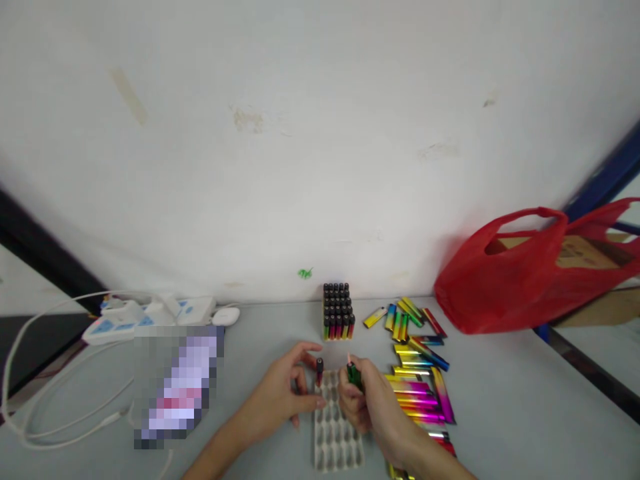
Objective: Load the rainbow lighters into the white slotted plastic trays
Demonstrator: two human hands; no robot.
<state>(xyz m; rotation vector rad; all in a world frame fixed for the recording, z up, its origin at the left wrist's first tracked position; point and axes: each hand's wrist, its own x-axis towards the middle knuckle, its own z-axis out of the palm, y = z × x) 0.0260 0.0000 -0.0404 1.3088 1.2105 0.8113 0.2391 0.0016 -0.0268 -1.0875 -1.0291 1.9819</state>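
Observation:
A grey moulded tray [338, 437] with rows of cells lies in front of me, its visible cells mostly bare. One black-topped lighter [319, 371] stands upright in a cell at its far left corner. Around that lighter my left hand [290, 387] curves with fingers and thumb apart, not gripping it. Above the tray's right side, my right hand [367, 400] is closed round a green lighter [355, 376], thumb near its top. A small pale pinkish spot shows at that top; I cannot tell whether it is a flame.
Behind the tray stands a block of black-topped lighters [339, 310]. Shiny multicoloured lighters [417, 393] lie scattered at the right. A red bag [480, 293] holding a cardboard box sits back right. At left are a power strip [200, 310], cables and a blurred-out phone-like object [183, 387].

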